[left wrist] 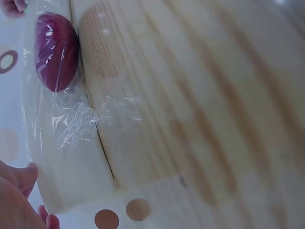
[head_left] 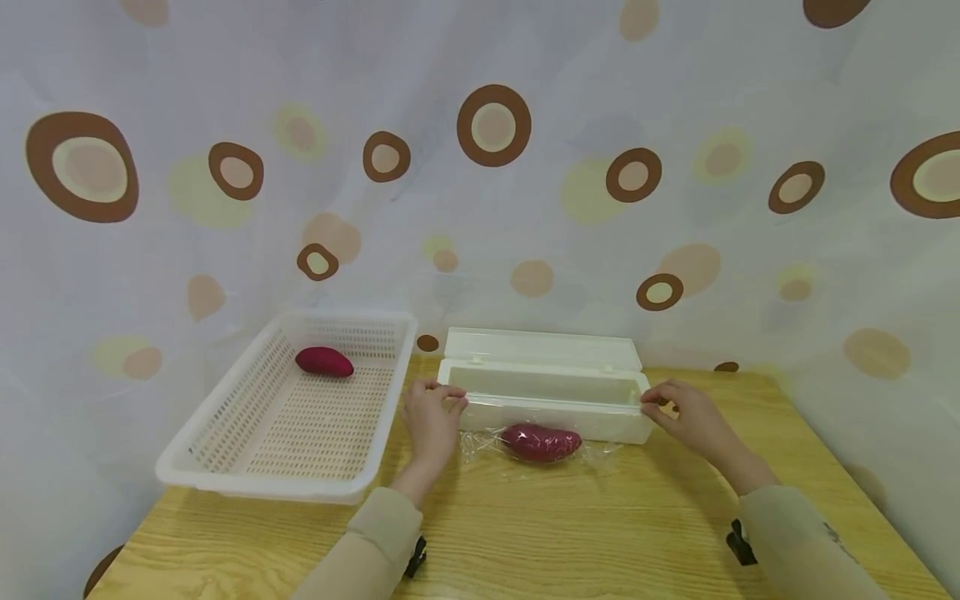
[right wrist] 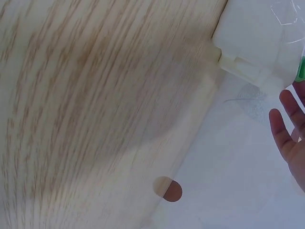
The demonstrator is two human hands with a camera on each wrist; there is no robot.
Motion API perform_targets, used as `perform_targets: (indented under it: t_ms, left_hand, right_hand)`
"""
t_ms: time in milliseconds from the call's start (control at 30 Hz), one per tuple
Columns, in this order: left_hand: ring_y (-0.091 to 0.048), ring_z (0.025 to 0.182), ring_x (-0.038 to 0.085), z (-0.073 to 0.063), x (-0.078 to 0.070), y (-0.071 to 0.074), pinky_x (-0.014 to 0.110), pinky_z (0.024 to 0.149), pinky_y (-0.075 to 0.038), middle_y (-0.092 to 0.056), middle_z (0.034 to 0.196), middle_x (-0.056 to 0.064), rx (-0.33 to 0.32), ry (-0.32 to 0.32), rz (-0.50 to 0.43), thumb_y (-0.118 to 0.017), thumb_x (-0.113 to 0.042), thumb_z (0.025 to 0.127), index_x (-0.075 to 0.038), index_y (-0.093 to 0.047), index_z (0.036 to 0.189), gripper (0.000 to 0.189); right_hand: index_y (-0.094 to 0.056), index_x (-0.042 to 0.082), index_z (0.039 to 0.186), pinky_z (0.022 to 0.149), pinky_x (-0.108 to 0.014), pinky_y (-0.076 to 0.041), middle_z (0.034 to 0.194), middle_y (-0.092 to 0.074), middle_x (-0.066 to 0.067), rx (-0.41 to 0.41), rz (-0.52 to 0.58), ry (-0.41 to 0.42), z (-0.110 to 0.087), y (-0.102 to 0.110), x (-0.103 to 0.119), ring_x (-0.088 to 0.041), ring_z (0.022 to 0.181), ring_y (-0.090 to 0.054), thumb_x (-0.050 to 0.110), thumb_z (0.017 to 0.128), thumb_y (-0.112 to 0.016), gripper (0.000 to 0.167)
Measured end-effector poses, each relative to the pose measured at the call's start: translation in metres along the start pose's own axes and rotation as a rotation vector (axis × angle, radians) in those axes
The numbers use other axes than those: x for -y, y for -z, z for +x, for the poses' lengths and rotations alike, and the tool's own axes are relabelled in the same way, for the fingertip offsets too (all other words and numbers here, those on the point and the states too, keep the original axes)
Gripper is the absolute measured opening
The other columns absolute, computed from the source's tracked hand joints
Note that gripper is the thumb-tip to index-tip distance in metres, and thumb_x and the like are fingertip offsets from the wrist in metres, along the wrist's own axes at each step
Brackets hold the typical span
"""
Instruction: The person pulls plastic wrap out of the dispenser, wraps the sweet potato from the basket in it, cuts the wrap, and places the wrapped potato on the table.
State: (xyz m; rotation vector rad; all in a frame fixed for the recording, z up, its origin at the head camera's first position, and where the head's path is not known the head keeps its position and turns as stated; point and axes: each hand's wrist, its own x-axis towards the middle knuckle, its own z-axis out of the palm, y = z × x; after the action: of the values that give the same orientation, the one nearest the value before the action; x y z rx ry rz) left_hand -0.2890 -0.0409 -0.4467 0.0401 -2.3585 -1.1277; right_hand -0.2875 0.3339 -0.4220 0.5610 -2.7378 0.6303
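Note:
A long white cling film box (head_left: 555,418) stands on the table with its lid (head_left: 540,348) tipped back. At its front left corner my left hand (head_left: 433,421) holds the rim between thumb and forefinger. My right hand (head_left: 690,415) pinches the right end, beside a small green piece (right wrist: 301,70); its other fingers stick out. Against the box's front lies a purple sweet potato (head_left: 540,442), wrapped in clear film (left wrist: 76,125) that is crumpled at its ends. Whether either hand also grips film along the rim is too faint to see.
To the left sits a white slotted basket (head_left: 360,492) holding one unwrapped sweet potato (head_left: 325,362). Behind the wooden table (head_left: 540,542) hangs a white sheet (head_left: 420,75) with brown circles, and it also borders the table's sides.

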Motion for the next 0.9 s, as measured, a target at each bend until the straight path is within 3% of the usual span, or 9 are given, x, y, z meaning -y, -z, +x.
perform_targets:
  t_ms: [167,400,667,900]
  left_hand:
    - [-0.054,0.095,0.029,0.0004,0.0004,0.0011,0.045,0.083,-0.038,-0.061,0.099,0.01,-0.008,-0.035,0.026,-0.078,-0.015,0.074,-0.012,-0.075,0.082,0.009]
    - [-0.055,0.082,0.025,0.0005,-0.0003,0.0069,0.043,0.08,-0.042,-0.061,0.084,0.007,-0.002,-0.077,0.002,-0.076,-0.006,0.075,-0.008,-0.071,0.077,0.005]
    - [-0.055,0.088,0.026,-0.0009,-0.0021,0.0071,0.042,0.082,-0.044,-0.061,0.091,0.009,0.059,-0.083,0.055,-0.08,-0.015,0.073,-0.007,-0.071,0.091,0.021]
    - [-0.054,0.08,0.023,0.0002,-0.005,0.0067,0.043,0.081,-0.042,-0.064,0.083,0.005,0.02,-0.124,0.104,-0.081,-0.014,0.07,-0.01,-0.074,0.076,0.01]
  right_hand:
    - [-0.068,0.01,0.102,0.076,-0.047,-0.05,0.105,-0.061,-0.008,0.016,0.012,0.016,-0.0012,-0.0005,0.0035,-0.028,0.093,-0.057,0.014,0.088,-0.066,0.015]
    - [-0.068,0.009,0.102,0.075,-0.043,-0.051,0.104,-0.062,-0.008,0.004,-0.006,0.047,-0.0019,0.001,0.0048,-0.027,0.091,-0.06,0.008,0.088,-0.064,0.014]
    - [-0.069,0.011,0.1,0.071,-0.036,-0.052,0.1,-0.063,-0.003,-0.014,-0.018,0.07,-0.0023,0.0003,0.0038,-0.022,0.086,-0.06,0.007,0.087,-0.065,0.014]
    - [-0.069,0.008,0.102,0.072,-0.036,-0.052,0.099,-0.064,-0.003,-0.007,-0.015,0.079,-0.0005,0.0,-0.0005,-0.022,0.086,-0.061,0.008,0.088,-0.065,0.015]
